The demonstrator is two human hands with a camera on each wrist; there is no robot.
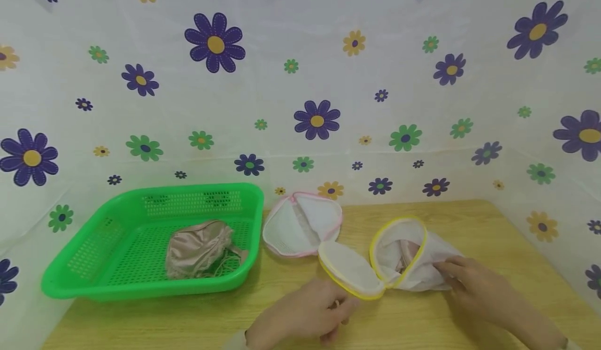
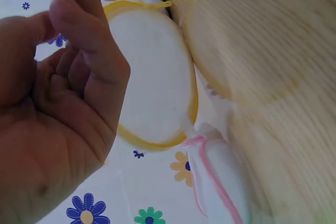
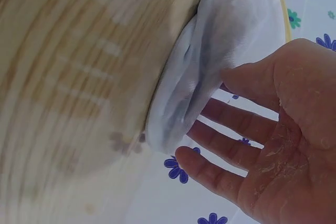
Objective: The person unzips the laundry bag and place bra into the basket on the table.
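Observation:
A white mesh laundry bag (image 1: 429, 269) with a yellow zip rim lies on its side, its round mouth facing left. Inside its mouth shows a dusky pink garment (image 1: 410, 251), mostly hidden. The bag's round lid (image 1: 353, 269) is folded out to the left. My right hand (image 1: 483, 290) holds the closed end of the bag, thumb and fingers on the mesh (image 3: 210, 61). Close to the lid's front edge, my left hand (image 1: 312, 311) has loosely bent fingers; in the left wrist view nothing shows between thumb and forefinger.
A green plastic basket (image 1: 155, 290) stands on the left, with a dusky pink satin garment (image 1: 199, 248) in it. Behind the lid lies a second white mesh bag (image 1: 288, 230) with pink trim. A flowered sheet (image 1: 263, 89) hangs around the wooden table (image 1: 188, 324).

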